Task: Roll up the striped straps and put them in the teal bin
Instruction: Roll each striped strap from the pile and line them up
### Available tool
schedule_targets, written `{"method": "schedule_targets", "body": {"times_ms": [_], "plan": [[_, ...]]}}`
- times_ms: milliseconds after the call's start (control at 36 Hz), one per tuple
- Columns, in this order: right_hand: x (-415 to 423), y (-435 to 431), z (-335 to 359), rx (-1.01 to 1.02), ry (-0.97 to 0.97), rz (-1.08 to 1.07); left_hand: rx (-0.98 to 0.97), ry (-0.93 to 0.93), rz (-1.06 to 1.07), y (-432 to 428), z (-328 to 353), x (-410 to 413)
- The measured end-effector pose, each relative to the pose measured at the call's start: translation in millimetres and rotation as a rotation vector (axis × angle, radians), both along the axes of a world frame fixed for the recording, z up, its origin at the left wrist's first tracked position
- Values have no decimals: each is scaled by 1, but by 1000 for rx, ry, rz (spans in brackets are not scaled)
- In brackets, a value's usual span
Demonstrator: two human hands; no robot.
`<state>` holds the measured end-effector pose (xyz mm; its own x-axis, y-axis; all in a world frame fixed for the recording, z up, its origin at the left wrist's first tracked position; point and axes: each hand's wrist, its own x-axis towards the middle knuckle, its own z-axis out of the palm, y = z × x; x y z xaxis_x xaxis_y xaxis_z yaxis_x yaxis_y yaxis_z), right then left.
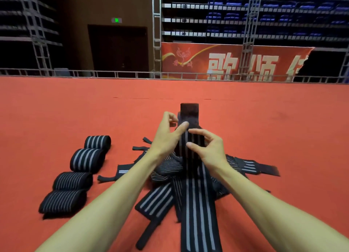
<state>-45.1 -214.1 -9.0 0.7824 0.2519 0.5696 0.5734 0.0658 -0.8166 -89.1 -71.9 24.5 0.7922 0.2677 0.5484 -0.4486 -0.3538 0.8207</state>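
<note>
Over the red floor [75, 110], left hand [167, 136] and right hand [210, 151] each have a pinch grip closed on one striped strap [196, 185], judged soft, light, limp: take its plain end.

Red carpet floor [75, 110] runs back to a low metal railing [113, 74]. Beyond it, a red banner [198, 57] with white characters, truss towers [156, 31], tiers of blue seats [283, 17], a dark doorway [118, 48] under a green exit sign [116, 20].
</note>
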Motion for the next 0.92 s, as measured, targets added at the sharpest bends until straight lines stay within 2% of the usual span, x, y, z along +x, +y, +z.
{"method": "schedule_targets", "body": {"times_ms": [83,222,389,583,750,917], "plan": [[14,1,-16,-5,8,-2,19,30,-30,-1,-1,27],[37,-8,-18,-146,-81,53,9,-46,39,2,-9,59],[73,-2,17,184,1,88,-54,-77,-22,7,-8,85],[91,28,25,194,-41,85,-199,-126,-143,11,-5,96],[92,28,28,145,8,133,-204,-142,-8,17,-4,99],[92,26,25,105,-4,119,-220,-159,-30,24,0,96]]}}
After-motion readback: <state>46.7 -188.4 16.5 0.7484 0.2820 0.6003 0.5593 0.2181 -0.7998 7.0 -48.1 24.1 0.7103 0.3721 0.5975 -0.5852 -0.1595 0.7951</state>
